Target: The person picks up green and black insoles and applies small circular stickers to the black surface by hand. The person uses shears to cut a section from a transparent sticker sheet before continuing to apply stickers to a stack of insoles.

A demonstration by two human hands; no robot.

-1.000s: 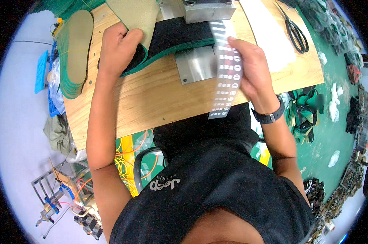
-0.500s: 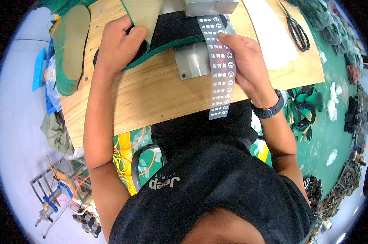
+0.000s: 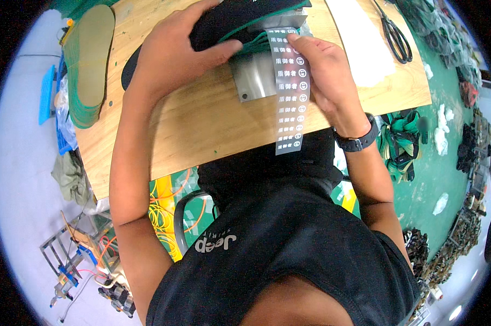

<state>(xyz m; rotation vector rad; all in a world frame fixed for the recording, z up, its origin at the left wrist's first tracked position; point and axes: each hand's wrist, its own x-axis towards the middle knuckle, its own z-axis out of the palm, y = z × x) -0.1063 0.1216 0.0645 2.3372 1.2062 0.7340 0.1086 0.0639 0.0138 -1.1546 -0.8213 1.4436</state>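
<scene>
My left hand (image 3: 183, 51) is curled round a black insole with a green edge (image 3: 245, 13), its thumb stretched along the near side. The insole tilts over a metal block (image 3: 283, 20), and its far end runs out of view. More green edges show beneath it, close to the thumb. Between the thumb and fingers of my right hand (image 3: 329, 65) is pinched a translucent label strip (image 3: 288, 100) with rows of white print. The strip hangs down past the table's near edge. A metal plate (image 3: 255, 76) lies under the block, beside the strip.
On the wooden table (image 3: 213, 130), a stack of beige insoles with green edges (image 3: 90, 65) lies at the left. White sheets (image 3: 359, 49) and black-handled scissors (image 3: 396, 41) are at the right. Green and black scraps (image 3: 402, 144) lie on the floor.
The beige sheet-like piece by my left hand is out of sight; that hand has moved right and its thumb has spread along the black insole. The strip has shifted slightly up and left.
</scene>
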